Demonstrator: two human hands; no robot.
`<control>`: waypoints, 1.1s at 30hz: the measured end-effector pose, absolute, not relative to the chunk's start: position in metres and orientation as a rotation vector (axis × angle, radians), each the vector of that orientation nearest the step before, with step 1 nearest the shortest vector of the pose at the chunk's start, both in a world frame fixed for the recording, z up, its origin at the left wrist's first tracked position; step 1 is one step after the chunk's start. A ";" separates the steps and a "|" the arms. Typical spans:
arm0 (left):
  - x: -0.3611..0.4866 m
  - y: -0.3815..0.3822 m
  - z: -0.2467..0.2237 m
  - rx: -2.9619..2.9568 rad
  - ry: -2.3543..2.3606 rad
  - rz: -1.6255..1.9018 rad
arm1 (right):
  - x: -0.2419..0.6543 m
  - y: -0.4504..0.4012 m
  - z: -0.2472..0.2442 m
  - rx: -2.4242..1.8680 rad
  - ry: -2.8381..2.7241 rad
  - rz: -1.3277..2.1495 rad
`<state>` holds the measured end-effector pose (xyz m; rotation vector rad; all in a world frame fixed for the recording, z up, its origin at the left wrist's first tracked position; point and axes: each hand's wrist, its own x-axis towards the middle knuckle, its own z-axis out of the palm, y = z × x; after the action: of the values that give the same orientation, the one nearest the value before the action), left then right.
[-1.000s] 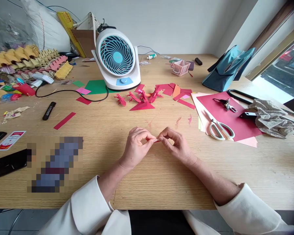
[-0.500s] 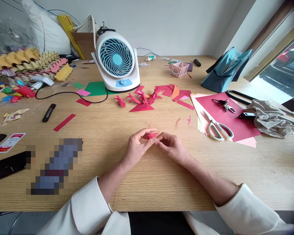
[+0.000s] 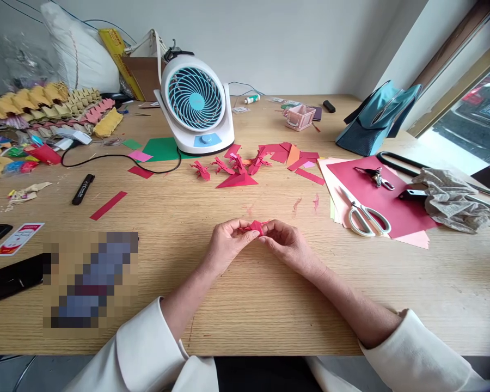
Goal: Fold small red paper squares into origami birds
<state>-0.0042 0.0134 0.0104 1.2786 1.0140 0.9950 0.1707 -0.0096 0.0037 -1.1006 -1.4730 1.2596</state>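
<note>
Between my two hands, over the middle of the table, is a small folded red paper piece (image 3: pixel 256 227). My left hand (image 3: pixel 231 244) pinches it from the left between thumb and fingers. From the other side, the fingertips of my right hand (image 3: pixel 288 245) press on its right edge. Part of the paper is hidden behind the fingers. Beyond my hands stand several folded red paper figures (image 3: pixel 202 170) and a larger red folded triangle (image 3: pixel 237 179). Flat red paper scraps (image 3: pixel 309 176) lie behind and to the right of them.
A white and blue fan (image 3: pixel 196 103) stands at the back. White-handled scissors (image 3: pixel 367 218) lie on red sheets (image 3: pixel 408 215) at the right, near crumpled cloth (image 3: pixel 453 198) and a teal bag (image 3: pixel 378 120). At the left are a black marker (image 3: pixel 83 189) and a red strip (image 3: pixel 108 205).
More of the red paper piece shows between my fingertips. My hands have hardly moved, and the whole view has shifted very slightly.
</note>
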 end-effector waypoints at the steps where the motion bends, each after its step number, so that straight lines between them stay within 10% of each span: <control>1: -0.005 0.014 0.010 1.294 1.018 0.993 | 0.171 -0.009 0.004 -1.099 -1.469 1.279; 33: 0.005 0.007 0.015 1.032 0.975 1.112 | 0.172 -0.008 -0.004 -0.963 -1.300 1.224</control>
<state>0.0051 0.0068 0.0149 1.0321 0.9746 1.1117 0.1719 -0.0082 -0.0041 -0.9626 -1.2995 1.2244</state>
